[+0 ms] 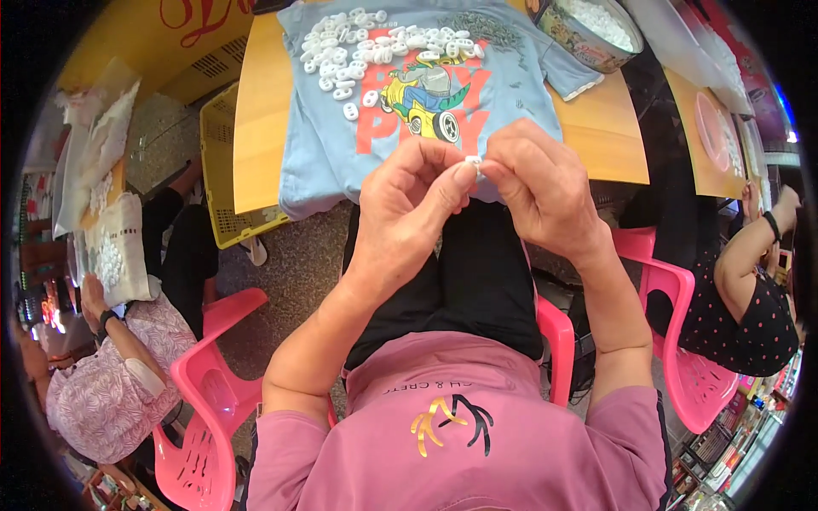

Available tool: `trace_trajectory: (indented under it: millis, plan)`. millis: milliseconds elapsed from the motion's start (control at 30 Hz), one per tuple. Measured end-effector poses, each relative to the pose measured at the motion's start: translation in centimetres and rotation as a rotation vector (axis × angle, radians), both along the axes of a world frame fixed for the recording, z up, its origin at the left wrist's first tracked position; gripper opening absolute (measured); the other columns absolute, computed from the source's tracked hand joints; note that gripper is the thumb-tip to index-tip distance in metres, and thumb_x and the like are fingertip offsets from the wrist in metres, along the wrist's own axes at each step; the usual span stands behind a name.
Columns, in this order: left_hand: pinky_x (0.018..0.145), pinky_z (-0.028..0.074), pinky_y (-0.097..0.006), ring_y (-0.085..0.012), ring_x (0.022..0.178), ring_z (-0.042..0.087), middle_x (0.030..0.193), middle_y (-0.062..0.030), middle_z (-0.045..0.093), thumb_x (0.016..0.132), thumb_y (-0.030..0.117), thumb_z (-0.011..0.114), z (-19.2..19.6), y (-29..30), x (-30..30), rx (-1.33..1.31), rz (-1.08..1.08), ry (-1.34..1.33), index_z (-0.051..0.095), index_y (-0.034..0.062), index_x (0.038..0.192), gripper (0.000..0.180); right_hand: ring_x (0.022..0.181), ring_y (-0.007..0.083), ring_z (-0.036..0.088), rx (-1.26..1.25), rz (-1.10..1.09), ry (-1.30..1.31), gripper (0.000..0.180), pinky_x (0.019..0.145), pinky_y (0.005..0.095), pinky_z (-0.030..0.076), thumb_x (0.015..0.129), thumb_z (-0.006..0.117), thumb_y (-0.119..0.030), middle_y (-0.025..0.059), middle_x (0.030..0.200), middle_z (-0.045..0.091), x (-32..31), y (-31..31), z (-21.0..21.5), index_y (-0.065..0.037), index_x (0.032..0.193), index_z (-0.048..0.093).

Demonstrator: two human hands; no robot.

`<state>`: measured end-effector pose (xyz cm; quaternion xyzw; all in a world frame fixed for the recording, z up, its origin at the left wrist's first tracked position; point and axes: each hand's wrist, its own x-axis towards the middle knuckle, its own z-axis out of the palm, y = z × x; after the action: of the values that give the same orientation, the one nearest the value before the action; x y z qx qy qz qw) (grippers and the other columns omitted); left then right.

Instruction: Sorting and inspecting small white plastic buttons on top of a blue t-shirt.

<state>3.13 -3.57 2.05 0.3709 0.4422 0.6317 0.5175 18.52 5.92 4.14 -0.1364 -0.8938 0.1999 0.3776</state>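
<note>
Both my hands meet over the near edge of a blue printed T-shirt point(319, 170) spread on the table. My left hand point(405, 200) pinches a small white plastic piece point(473, 160) between thumb and forefinger. Against the piece's right side, my right hand point(545, 192) is closed in a pinch; what its fingertips hold is hidden. Beyond them, many white oval pieces with two holes point(341, 55) lie loosely heaped on the shirt. A pile of tiny dark grey parts point(486, 32) sits at the shirt's far right.
A round tub point(588, 55) full of white pieces stands at the table's point(260, 128) far right. Below the left edge is a yellow crate point(223, 162). Pink chairs point(200, 417) flank me. One person point(128, 358) sits at left, another point(741, 298) at right, beside other worktables.
</note>
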Motion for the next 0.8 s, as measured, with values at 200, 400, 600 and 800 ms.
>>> trace_trajectory:
  millis: [200, 400, 600, 800]
  plan:
    - [0.065, 0.047, -0.02, -0.0049, 0.073, 0.056, 0.083, 0.0001, 0.061, 0.093, 0.008, 0.063, 0.5, -0.9, 0.5, 0.018, 0.012, 0.0, 0.059, -0.0002, 0.096, 0.01, 0.062, 0.0266, 0.054, -0.104, 0.074, 0.041, 0.01, 0.054, 0.0339, 0.043, 0.09, 0.061, -0.004, 0.0119, 0.072, 0.055, -0.1, -0.6, -0.5, 0.002, 0.086, 0.054]
    - [0.064, 0.047, -0.02, -0.0058, 0.071, 0.057, 0.082, -0.0005, 0.061, 0.094, 0.011, 0.063, -1.6, 0.0, -0.4, -0.035, 0.024, 0.047, 0.059, 0.0002, 0.096, 0.011, 0.062, 0.0264, 0.053, -0.172, 0.02, 0.052, 0.01, 0.053, 0.0331, 0.043, 0.089, 0.062, -0.005, 0.0119, 0.074, 0.055, -1.2, -0.4, -3.1, 0.001, 0.085, 0.055]
    - [0.066, 0.047, -0.022, -0.0071, 0.073, 0.057, 0.082, -0.0026, 0.061, 0.094, 0.012, 0.063, -2.3, -0.3, -1.9, -0.084, -0.032, -0.04, 0.058, -0.0003, 0.097, 0.013, 0.067, 0.03, 0.059, -0.037, 0.057, -0.076, 0.012, 0.055, 0.037, 0.046, 0.085, 0.067, -0.006, 0.0124, 0.078, 0.058, -1.1, 0.4, -2.5, 0.0, 0.087, 0.057]
    - [0.065, 0.047, -0.022, -0.0082, 0.073, 0.058, 0.083, -0.0041, 0.063, 0.093, 0.007, 0.063, -1.7, -0.7, -1.7, -0.009, -0.017, -0.049, 0.059, -0.0009, 0.097, 0.01, 0.066, 0.0299, 0.058, -0.089, 0.101, 0.028, 0.011, 0.055, 0.0371, 0.046, 0.085, 0.066, -0.005, 0.0118, 0.077, 0.058, -1.3, -0.3, -2.5, 0.0, 0.086, 0.057]
